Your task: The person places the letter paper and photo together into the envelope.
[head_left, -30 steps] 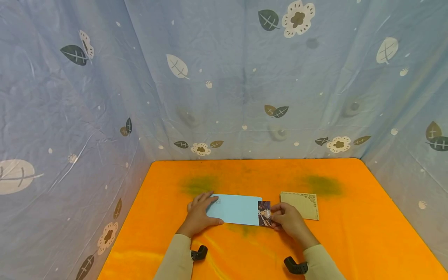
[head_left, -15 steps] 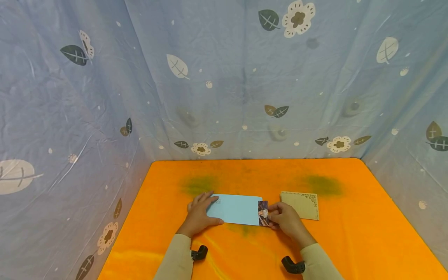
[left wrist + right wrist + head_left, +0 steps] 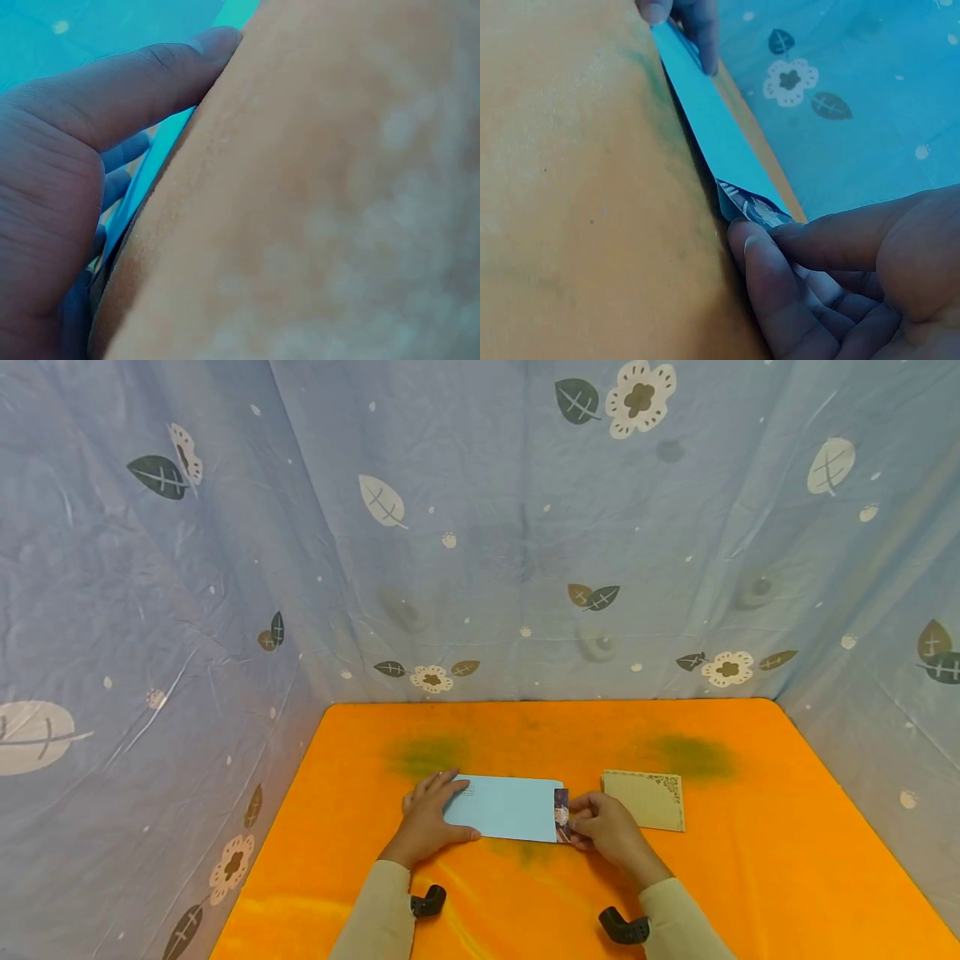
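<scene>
A light blue envelope point(image 3: 510, 810) lies flat on the orange cloth, its mouth toward the right. My left hand point(image 3: 429, 820) holds its left end, thumb along the near edge and fingers at the far edge. A dark picture card point(image 3: 562, 816) sits partly inside the mouth, with only a narrow strip showing. Thumb and fingers of my right hand point(image 3: 606, 828) pinch the card's outer end. In the right wrist view the envelope's mouth bulges a little around the card point(image 3: 754, 206). The left wrist view shows the left thumb point(image 3: 150, 82) stretched along the envelope's edge.
A stack of tan, decorated-border paper point(image 3: 652, 802) lies right of the envelope, partly behind the right hand. The orange cloth point(image 3: 525, 910) covers the table. Blue patterned curtains point(image 3: 487, 568) stand at the back and both sides.
My right hand has moved left, sliding the picture card further into the envelope, so less of it shows. The left hand and the envelope have stayed in place.
</scene>
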Motion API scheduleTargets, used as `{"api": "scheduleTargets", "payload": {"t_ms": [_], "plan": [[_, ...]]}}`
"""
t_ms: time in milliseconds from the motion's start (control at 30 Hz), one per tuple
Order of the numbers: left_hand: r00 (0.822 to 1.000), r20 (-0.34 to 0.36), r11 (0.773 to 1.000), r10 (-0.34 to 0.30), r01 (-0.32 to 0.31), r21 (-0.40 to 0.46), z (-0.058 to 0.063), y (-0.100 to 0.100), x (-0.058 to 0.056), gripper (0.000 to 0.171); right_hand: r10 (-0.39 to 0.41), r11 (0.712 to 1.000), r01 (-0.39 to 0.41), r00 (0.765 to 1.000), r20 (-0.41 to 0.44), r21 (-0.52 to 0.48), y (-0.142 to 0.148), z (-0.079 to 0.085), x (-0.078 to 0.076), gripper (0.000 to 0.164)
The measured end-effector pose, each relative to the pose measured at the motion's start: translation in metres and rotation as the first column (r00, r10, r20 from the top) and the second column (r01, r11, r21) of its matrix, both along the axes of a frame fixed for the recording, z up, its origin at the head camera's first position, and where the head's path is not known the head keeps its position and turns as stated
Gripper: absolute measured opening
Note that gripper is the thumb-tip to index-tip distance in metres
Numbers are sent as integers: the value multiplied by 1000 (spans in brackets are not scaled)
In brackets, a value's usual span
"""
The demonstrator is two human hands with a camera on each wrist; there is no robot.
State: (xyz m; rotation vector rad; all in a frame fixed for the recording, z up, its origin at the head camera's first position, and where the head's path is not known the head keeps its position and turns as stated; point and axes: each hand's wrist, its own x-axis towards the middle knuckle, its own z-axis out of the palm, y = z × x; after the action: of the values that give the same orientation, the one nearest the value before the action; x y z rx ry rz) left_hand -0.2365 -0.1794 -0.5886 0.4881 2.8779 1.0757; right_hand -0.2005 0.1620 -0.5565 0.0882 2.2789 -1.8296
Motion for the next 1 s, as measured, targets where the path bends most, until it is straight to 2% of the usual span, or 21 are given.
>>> {"api": "scheduleTargets", "payload": {"t_ms": [767, 1000], "plan": [[1000, -11, 1000, 1, -1, -6, -3, 0, -2, 93, 10, 1000, -10, 1000, 10, 23, -9, 1, -4, 18], [1000, -7, 1000, 5, -5, -14, -3, 0, -2, 94, 9, 1000, -9, 1000, 0, -8, -10, -1, -5, 18]]}}
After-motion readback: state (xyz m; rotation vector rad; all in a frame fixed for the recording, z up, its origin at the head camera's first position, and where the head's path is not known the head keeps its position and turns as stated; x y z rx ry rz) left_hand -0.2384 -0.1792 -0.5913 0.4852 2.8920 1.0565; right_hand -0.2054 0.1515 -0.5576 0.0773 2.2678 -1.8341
